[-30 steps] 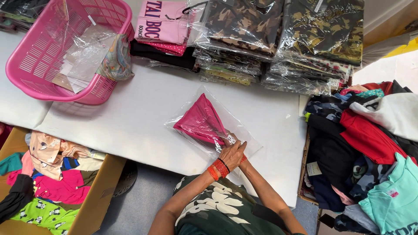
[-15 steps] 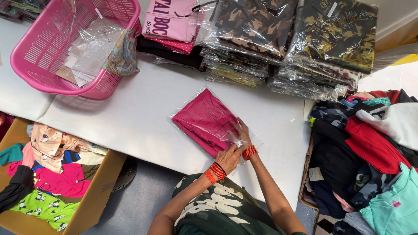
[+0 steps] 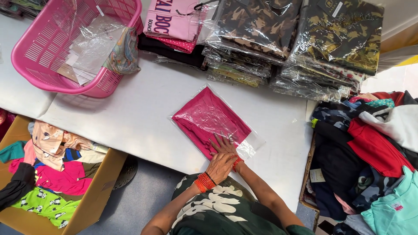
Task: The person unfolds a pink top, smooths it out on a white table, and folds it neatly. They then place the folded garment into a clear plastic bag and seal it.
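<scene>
Left hand: the left hand (image 3: pixel 220 167) is lying on top of the right one, fingers loosely curled and gripping nothing, red bangles sitting at its wrist.
Right hand: the right hand (image 3: pixel 224 145) is pressing flat, fingers spread, on the near corner of the bagged garment; it is holding it down rather than clutching it, and it is wearing a red bangle too.
Bagged garment: the pink garment in a clear bag (image 3: pixel 210 120) is lying flat on the desk (image 3: pixel 130 113), turned like a diamond, at 12 o'clock from the hands; the bag's loose clear end is sticking out at 3 o'clock of the hands.
Basket: a pink plastic basket (image 3: pixel 39 56) is sitting at 10 o'clock, well apart, holding crumpled clear bags and a patterned cloth.
Stacks: packed camouflage garments (image 3: pixel 305 39) are piling up at 12 to 1 o'clock along the far edge, with a pink printed shirt (image 3: pixel 174 19) on a dark pile just left of them.
Box: a cardboard box (image 3: pixel 98 191) of mixed bright clothes is standing on the floor at 9 o'clock, below the desk edge.
Loose clothes: a heap of unpacked clothes (image 3: pixel 374 148), red, dark, white and mint, is spilling at 3 o'clock, beside the desk.
</scene>
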